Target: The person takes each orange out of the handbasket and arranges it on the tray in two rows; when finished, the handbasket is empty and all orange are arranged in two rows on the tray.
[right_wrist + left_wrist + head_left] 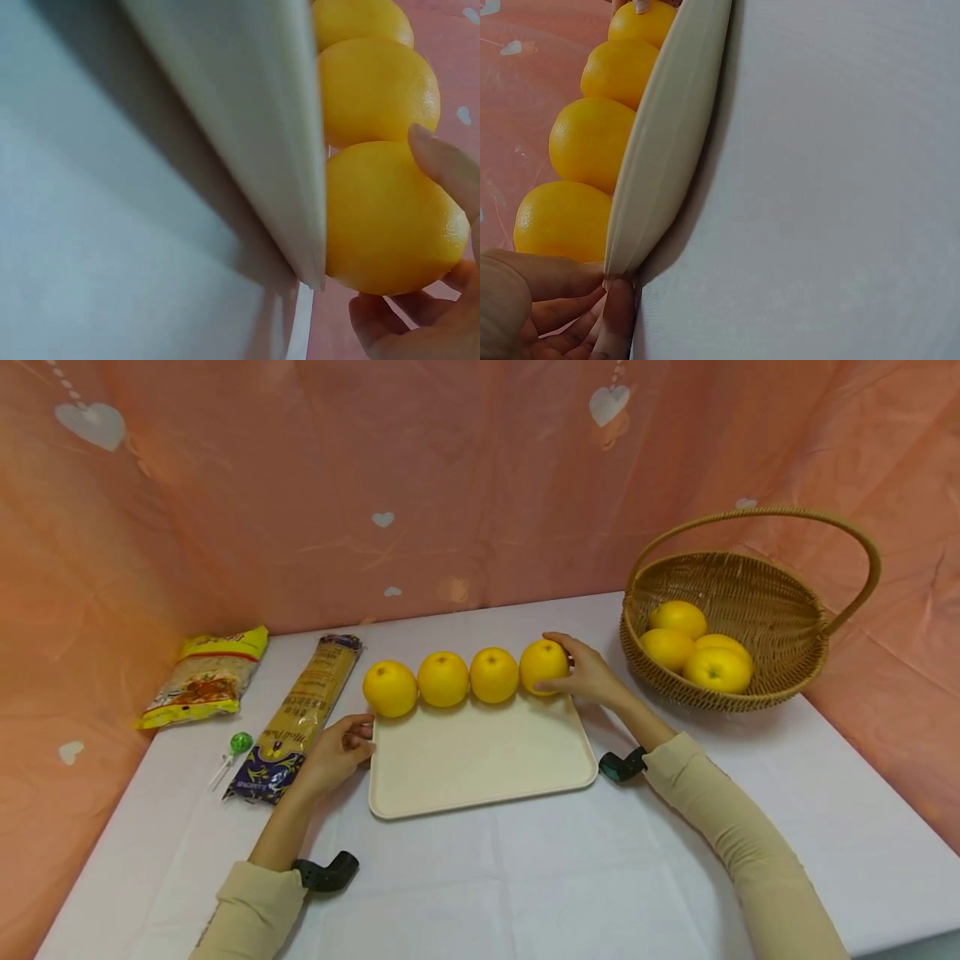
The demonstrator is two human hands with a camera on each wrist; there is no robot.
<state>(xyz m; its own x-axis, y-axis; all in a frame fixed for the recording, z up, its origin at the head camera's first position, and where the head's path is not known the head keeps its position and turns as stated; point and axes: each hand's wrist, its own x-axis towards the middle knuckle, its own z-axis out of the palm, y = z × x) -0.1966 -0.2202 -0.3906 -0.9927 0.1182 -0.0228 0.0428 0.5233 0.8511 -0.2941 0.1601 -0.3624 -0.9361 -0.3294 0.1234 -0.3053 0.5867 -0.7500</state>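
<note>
A cream rectangular tray (480,760) lies on the table with a row of several yellow-orange oranges (443,679) along its far edge. My right hand (592,677) grips the rightmost orange (542,665), thumb on its near side and fingers round the far side. In the right wrist view that orange (390,225) sits against its neighbour. At the tray's left edge, my left hand (337,754) pinches the rim between thumb and forefinger, just below the leftmost orange (390,689). The left wrist view shows these fingertips at the tray's end (641,210).
A wicker basket (806,668) with a tall handle stands at the back right, holding several more oranges (717,670). On the left lie a long pasta packet (300,718), a yellow-edged food bag (206,677) and a green lollipop (241,742). A pink curtain (480,485) hangs behind the table.
</note>
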